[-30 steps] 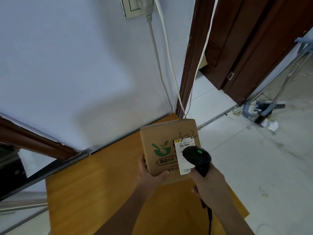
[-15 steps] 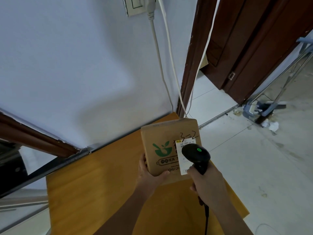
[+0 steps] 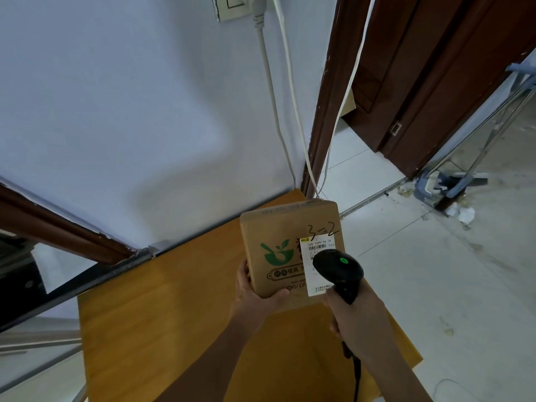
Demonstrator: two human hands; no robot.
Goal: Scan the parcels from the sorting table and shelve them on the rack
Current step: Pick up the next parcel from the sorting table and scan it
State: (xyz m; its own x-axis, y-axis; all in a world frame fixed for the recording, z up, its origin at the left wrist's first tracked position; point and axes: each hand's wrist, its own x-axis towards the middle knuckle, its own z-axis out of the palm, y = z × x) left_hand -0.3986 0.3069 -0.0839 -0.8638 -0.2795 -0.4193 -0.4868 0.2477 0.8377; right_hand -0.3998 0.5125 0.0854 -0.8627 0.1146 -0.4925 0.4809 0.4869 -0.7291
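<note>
The left hand [image 3: 255,294] grips the parcel [image 3: 287,250] at its 7 o'clock corner, thumb curled over the printed face, fingers hidden behind. The parcel is held tilted above the wooden tabletop [image 3: 174,314], toward its 1 o'clock corner. The right hand [image 3: 356,317] is wrapped round the handle of a black scanner [image 3: 338,266], whose head, showing a green light, covers part of the white label [image 3: 317,265]. The label's small print is unreadable; the scanner's cable [image 3: 356,381] runs off the bottom edge.

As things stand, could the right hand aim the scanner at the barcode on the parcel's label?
Probably yes: the right hand holds the scanner just over the label, and the left hand holds the parcel face-up, barcode uncovered.
</note>
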